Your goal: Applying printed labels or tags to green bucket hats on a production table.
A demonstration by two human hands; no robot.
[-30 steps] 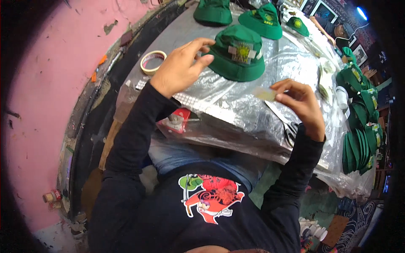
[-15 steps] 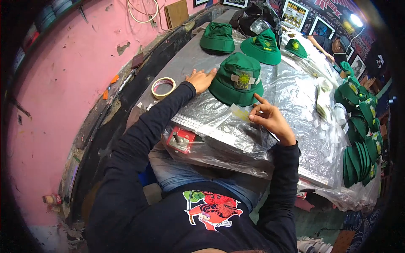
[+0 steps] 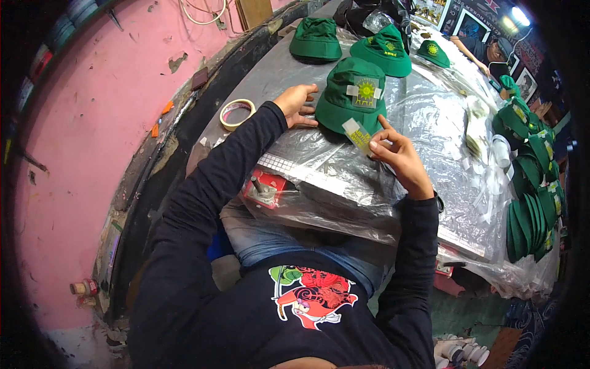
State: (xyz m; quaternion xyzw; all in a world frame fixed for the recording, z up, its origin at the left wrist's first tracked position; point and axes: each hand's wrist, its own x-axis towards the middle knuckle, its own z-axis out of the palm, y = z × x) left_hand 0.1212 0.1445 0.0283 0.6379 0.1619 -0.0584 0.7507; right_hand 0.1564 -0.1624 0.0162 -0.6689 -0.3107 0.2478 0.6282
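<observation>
A green bucket hat stands on the plastic-covered table in front of me, a grey patch with a yellow emblem fixed to its front by strips of pale tape. Between thumb and fingers, my right hand pinches a small clear film strip with yellow print, held against or just in front of the brim. My left hand is beside the hat's left side, fingers apart, the lower ones at the brim's edge. Left of that hand lies a roll of masking tape.
More green hats stand farther back, near a black plastic bag. Stacked green hats line the right edge beside a white cup and tape scraps. A red clamp-like fitting sits at the near edge. Another person is at the far right.
The film strip has been raised and tilted toward the hat's brim by my right hand. My left hand has gone from lying flat to a raised, spread pose. The hat's front has turned slightly right.
</observation>
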